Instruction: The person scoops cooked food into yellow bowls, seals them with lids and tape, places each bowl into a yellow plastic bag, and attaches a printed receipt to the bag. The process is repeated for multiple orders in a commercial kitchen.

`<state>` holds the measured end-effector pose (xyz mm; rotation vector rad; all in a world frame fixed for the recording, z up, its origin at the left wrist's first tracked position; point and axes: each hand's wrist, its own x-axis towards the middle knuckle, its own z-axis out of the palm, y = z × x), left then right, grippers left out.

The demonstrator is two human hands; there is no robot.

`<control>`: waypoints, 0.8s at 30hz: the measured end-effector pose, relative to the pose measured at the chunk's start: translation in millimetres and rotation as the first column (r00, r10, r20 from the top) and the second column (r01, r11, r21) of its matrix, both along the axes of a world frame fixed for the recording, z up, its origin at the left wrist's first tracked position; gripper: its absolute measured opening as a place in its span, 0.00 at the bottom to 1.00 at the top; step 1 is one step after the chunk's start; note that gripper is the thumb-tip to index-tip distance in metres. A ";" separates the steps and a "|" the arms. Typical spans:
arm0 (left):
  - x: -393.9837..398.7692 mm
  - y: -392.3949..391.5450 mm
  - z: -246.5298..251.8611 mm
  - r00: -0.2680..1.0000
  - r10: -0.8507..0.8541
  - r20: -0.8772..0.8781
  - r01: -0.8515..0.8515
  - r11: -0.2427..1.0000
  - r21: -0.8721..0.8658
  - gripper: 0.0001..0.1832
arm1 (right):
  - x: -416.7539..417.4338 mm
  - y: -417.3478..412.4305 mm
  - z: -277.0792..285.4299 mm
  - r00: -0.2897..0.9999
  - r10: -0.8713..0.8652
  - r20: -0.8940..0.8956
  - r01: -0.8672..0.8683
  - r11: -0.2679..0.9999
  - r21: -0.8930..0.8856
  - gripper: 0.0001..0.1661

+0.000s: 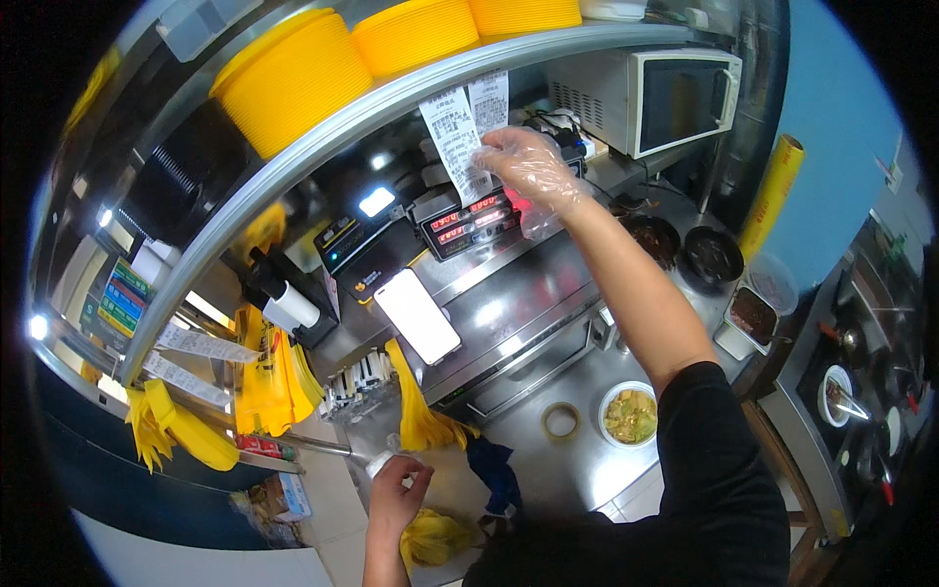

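Observation:
My right hand (530, 172), in a clear plastic glove, is raised at a printed paper receipt (453, 143) that hangs below the shelf rail; the fingers pinch its edge. Another receipt (490, 103) hangs just behind. Below them sits a device with red-lit digits (473, 220). My left hand (400, 488), bare, is low near the counter's edge, its thumb and fingertips curled close together, beside a small white object (380, 464); whether it grips anything cannot be told. Between the hands a smartphone with a white screen (418, 315) lies on the steel surface.
A bowl of food (629, 414) and a roll of tape (560, 421) stand on the lower steel counter. Yellow plastic bags (418, 411) hang by the phone. Stacked yellow lids or containers (293, 81) line the shelf above. A microwave (682, 103) and dark pans (711, 253) are at right.

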<state>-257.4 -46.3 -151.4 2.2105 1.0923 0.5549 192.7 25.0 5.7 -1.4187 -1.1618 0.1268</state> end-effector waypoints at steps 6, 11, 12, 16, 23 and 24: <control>-66.6 -19.8 -87.4 0.733 -0.134 -0.666 0.061 0.989 -0.132 0.42 | 0.7 5.3 -5.7 0.995 0.100 -0.024 -0.101 0.992 -0.073 0.27; -108.6 -59.3 -133.4 0.615 -0.099 -0.782 0.018 0.994 -0.112 0.56 | 16.3 -3.4 -9.3 0.996 -0.084 0.007 0.085 0.990 -0.113 0.25; -117.0 -64.6 -141.6 0.637 -0.074 -0.767 0.034 0.997 -0.069 0.55 | 16.7 -3.9 -5.3 0.974 -0.226 -0.014 0.224 0.970 -0.093 0.24; -124.6 -68.1 -173.0 0.719 -0.004 -0.695 0.106 0.989 0.105 0.53 | 70.2 16.9 4.5 0.989 -0.099 -0.106 0.114 0.983 0.146 0.44; -113.9 -78.8 -189.1 0.692 0.293 -0.660 -0.193 0.956 0.223 0.52 | 73.4 34.5 28.9 0.871 0.389 -0.298 -0.410 0.912 -0.007 0.27; -109.4 -77.3 -189.6 0.679 0.301 -0.669 -0.238 0.953 0.188 0.53 | 73.4 32.2 31.4 0.868 0.409 -0.280 -0.435 0.900 -0.034 0.25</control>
